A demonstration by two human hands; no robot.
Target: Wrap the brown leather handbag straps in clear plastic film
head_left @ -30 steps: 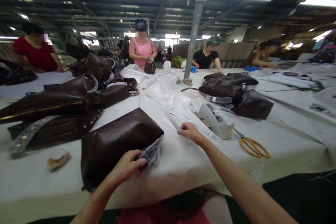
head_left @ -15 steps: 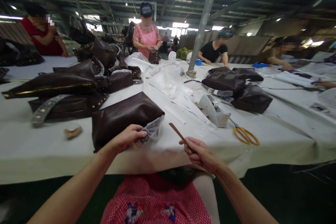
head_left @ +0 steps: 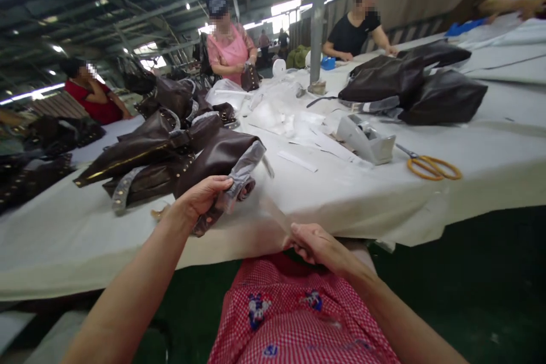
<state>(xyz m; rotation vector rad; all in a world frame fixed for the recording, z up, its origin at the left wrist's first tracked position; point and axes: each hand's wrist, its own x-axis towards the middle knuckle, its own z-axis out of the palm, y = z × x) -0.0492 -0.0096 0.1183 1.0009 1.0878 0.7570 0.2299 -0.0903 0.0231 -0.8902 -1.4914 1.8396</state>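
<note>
My left hand (head_left: 209, 196) is closed on a bag strap (head_left: 245, 168) wrapped in clear plastic film. The strap is attached to a dark brown leather bag (head_left: 222, 153) lying on the table just beyond that hand. My right hand (head_left: 313, 242) is over the table's front edge, its fingers pinched round a thin flat strip (head_left: 275, 213). Motion smears the strip, which points up and left toward the strap without visibly touching it.
Several dark leather bags (head_left: 132, 145) are heaped at left, and more bags (head_left: 447, 94) lie at right. Orange-handled scissors (head_left: 433, 168) and a grey tape dispenser (head_left: 367, 139) are to the right. A metal post (head_left: 318, 23) rises behind; co-workers stand across the white-covered table (head_left: 426, 205).
The view has turned and tilted. My left hand has lifted the wrapped strap, and the bag's end is pulled up. My right hand's strip has swung and is now blurred.
</note>
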